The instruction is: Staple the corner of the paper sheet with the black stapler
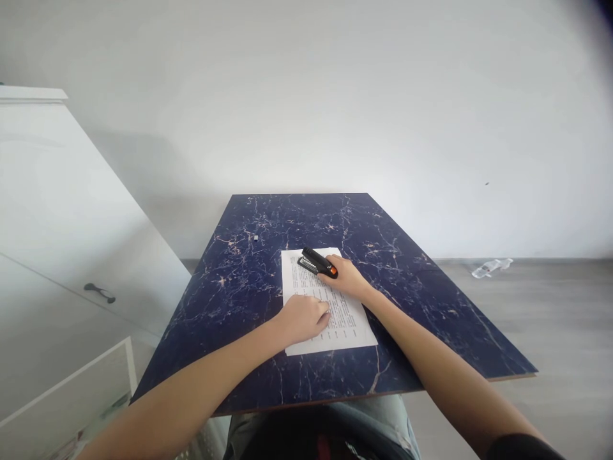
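A printed sheet of paper (357,329) lies on a dark blue marble-patterned table (230,364). My left hand (301,317) rests on its lower left part, the fingers curled in; their undersides are hidden. My right hand (347,276) grips the rear end of a black stapler (318,260) with an orange mark. The stapler lies slanted over the upper part of the sheet, its front end pointing to the upper left and its jaws apart. Whether a second sheet lies beneath the first I cannot tell.
A small pale piece (256,237) sits on the table left of the sheet. To the left stands a white cabinet (62,211) with a dark handle (99,293). A clear plastic object (491,268) lies on the floor at the right, by the white wall (306,96).
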Motion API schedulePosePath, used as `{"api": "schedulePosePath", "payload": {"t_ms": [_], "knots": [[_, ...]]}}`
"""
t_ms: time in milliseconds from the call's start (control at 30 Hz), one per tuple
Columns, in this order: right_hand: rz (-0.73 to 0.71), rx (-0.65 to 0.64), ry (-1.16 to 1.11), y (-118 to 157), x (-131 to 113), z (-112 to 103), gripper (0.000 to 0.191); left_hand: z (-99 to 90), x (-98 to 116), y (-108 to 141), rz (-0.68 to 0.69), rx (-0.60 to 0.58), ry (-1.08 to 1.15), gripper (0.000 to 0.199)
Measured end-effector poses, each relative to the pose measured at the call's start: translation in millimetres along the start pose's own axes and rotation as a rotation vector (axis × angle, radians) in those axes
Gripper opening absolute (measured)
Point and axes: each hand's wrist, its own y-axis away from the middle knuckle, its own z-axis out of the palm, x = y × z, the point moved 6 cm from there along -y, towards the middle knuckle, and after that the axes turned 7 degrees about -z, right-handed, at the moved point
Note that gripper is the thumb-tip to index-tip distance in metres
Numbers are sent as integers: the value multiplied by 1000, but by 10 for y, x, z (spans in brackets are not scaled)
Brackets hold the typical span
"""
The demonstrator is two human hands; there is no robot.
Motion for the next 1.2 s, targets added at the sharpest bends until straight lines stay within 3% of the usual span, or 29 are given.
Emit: {"api": "schedulePosePath", "payload": {"t_ms": [233,367,467,600,700,800,933,1033,1200], "knots": [[8,1,-26,3,-16,-8,23,-58,-47,-5,-61,60,130,31],[107,100,-108,16,36,-99,28,-233,-197,3,-195,244,377,33],[196,170,-418,42,94,-149,31,-351,-426,7,-314,441,620,33],[240,103,-988,71,73,-72,39,-389,-749,-17,-441,648,924,20],[255,41,-1142,91,18,-26,40,-343,-798,-115,-349,575,1137,35],[268,39,-1243,80,-39,2,41,-332,-733,-176,-208,495,1173,37],[405,170,-1387,51,-3,70,35,-330,-755,-161,-240,586,1105,29],[531,216,-1384,65,36,151,35,-298,-787,-163,-263,612,1146,36],[564,227,-1426,80,-14,180,30,-245,-807,-182,-302,609,1267,43]]}}
